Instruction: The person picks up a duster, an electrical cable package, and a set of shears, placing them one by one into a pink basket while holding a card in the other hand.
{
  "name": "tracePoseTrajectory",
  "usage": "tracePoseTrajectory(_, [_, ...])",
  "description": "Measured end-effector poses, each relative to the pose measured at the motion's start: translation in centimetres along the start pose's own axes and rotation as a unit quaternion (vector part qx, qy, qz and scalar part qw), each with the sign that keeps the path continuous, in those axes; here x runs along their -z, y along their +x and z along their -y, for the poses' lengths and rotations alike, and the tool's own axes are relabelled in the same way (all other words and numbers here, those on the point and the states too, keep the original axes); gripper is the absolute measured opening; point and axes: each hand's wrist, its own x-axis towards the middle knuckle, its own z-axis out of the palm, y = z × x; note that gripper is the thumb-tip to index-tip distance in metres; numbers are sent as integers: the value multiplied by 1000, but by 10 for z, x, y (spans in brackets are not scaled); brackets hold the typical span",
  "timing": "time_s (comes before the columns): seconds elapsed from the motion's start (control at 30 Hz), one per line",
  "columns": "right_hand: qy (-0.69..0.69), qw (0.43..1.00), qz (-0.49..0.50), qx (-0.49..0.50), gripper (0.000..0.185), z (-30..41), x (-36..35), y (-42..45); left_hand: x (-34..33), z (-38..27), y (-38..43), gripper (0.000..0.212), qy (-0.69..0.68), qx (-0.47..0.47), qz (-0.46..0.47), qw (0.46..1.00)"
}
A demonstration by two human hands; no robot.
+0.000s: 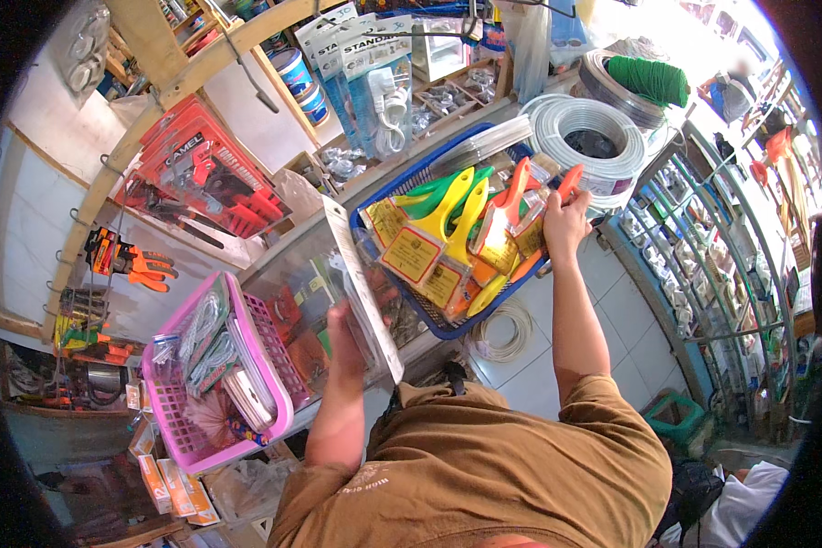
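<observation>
My left hand [346, 342] holds a flat package with a white card edge [364, 288] upright over the glass counter. Its contents are hard to make out. A blue plastic basket [445, 330] full of packaged paintbrushes stands to the right of it. Yellow-handled paintbrushes [445, 205] lie on top, with green and orange handles around them. At the basket's right side, my right hand [567, 222] closes around an orange-handled paintbrush [571, 179], whose handle end sticks out past the thumb. The fingers' undersides are hidden.
A pink basket [284, 404] of packaged goods stands at the left. Coiled grey cable [589, 140] and green twine [647, 81] sit beyond the blue basket. Red tool packs [205, 171] and packaged extension cords [383, 96] hang overhead. Another cable coil [503, 332] lies below, on the tiled floor [616, 294].
</observation>
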Motion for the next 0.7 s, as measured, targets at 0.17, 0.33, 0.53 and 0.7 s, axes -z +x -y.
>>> tracePoseTrajectory(0.17, [-33, 999, -32, -8, 41, 6, 2, -15, 0, 22, -19, 77, -34, 19, 29, 999])
tracePoseTrajectory(0.33, [98, 993, -62, 26, 42, 1, -2, -22, 16, 43, -18, 82, -43, 44, -5, 998])
tracePoseTrajectory(0.53, [69, 995, -64, 19, 41, -1, -7, -17, 18, 50, -9, 63, -52, 0, -29, 998])
tracePoseTrajectory(0.7, [66, 995, -71, 32, 42, -3, -9, -14, 16, 38, -1, 61, -52, 41, -17, 998])
